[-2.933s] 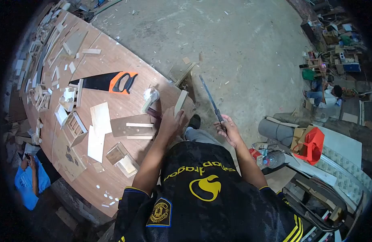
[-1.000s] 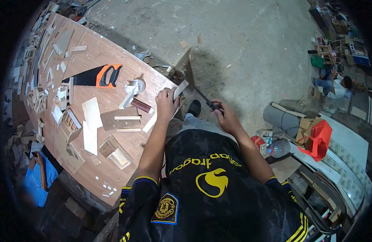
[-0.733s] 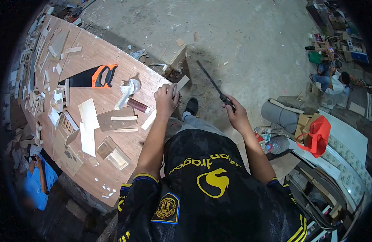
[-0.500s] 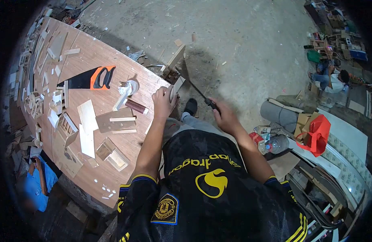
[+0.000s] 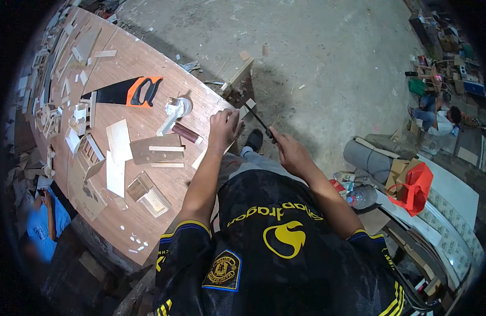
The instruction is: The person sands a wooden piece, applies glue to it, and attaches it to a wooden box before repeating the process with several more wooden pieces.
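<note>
At the table's near corner, my left hand (image 5: 224, 127) is closed with curled fingers around a small pale wood piece (image 5: 247, 108) that juts past the edge. What part of the piece lies in the fingers is hidden. My right hand (image 5: 294, 154) grips the dark handle of a long, thin file (image 5: 258, 118). Its dark blade points up and left, its far end close beside the wood piece. Near my left hand, a brown cylinder (image 5: 187, 132) and a plastic-wrapped container (image 5: 178, 107) are on the table (image 5: 201, 95).
A handsaw with an orange and black handle (image 5: 144, 91), a small wooden box (image 5: 148, 195) and several wood offcuts lie on the table. A person in blue (image 5: 48, 221) is at lower left, another person (image 5: 440, 120) at far right. Right of me are a red bag (image 5: 416, 189) and plastic bottle (image 5: 362, 197).
The file has been drawn back toward me, its far end now lower beside the wood piece. My left hand stays at the table corner. The whole view has shifted slightly.
</note>
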`<state>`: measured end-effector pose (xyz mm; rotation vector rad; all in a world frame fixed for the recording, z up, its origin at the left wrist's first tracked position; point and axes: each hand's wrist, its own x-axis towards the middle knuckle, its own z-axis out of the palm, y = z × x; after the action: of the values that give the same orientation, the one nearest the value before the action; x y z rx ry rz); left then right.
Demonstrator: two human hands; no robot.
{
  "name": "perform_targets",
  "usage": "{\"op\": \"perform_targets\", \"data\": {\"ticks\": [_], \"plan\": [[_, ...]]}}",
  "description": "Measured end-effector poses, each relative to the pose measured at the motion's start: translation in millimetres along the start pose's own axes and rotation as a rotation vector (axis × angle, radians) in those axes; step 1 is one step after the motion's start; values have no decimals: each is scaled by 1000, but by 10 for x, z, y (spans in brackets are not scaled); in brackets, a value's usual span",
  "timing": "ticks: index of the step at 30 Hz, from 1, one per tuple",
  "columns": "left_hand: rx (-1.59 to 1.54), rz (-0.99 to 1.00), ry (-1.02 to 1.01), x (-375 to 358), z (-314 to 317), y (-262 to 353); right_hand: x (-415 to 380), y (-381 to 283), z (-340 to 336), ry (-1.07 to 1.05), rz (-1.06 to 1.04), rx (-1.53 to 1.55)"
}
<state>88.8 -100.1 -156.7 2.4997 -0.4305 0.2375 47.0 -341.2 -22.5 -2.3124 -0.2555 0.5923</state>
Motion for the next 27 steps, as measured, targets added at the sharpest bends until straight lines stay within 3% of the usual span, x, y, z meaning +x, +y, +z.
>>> {"op": "perform_targets", "data": {"ticks": [17, 19, 24, 27], "plan": [[-25, -68, -26, 22, -17, 0, 56, -101, -43, -43, -4, -19], [-181, -153, -19, 115, -200, 127, 53, -54, -113, 67, -88, 96], [-125, -113, 148, 280, -1155, 616, 57, -113, -350, 228, -161, 357], [-115, -160, 199, 254, -1673, 732, 51, -231, -456, 219, -202, 494]]}}
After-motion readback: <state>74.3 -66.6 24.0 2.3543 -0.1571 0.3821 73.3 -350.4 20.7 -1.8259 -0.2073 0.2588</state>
